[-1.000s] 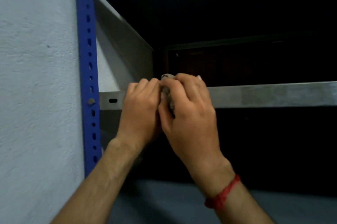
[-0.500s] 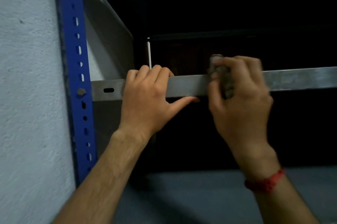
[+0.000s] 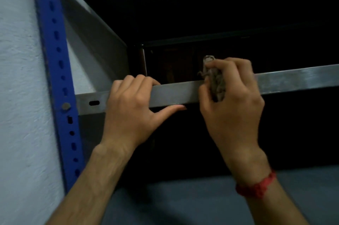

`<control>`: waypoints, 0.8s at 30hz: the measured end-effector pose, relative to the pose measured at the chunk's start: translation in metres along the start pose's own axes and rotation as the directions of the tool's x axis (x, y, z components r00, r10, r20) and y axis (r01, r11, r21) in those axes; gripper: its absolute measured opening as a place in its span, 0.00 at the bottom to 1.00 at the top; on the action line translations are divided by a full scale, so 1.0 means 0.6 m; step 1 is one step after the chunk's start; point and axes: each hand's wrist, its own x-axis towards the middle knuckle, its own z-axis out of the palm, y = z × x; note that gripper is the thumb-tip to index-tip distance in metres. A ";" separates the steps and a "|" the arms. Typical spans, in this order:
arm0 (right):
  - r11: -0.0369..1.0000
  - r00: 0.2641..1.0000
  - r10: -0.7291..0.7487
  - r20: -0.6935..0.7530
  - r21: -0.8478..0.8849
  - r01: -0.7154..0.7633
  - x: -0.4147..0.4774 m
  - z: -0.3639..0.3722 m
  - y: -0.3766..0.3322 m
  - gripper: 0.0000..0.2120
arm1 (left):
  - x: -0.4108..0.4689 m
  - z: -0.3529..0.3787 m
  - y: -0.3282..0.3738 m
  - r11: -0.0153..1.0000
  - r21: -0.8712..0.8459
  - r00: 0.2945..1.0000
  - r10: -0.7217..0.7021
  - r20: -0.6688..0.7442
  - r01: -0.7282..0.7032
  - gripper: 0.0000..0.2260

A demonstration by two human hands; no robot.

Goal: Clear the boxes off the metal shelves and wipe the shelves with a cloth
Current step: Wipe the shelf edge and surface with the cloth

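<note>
The right hand and its wadded grey cloth have slid rightward along the shelf's front rail, parting from the left hand it touched a second ago. The small wad could slip from the grip, likely dragging bare knuckles along the metal edge. Right fingers clench the cloth against the rail's face. Left fingers hook over its top edge near the blue upright, thumb stretched beneath. The recess behind is too dark to read.

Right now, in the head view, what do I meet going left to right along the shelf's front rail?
Wall → blue upright → slot in the rail → left hand → right hand gripping the cloth.
</note>
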 end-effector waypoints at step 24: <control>0.850 0.928 -0.349 0.127 0.459 0.257 -0.104 0.197 -0.244 0.09 | -0.164 -0.068 -0.119 0.697 -0.552 0.779 -0.614 -0.128 0.458 0.24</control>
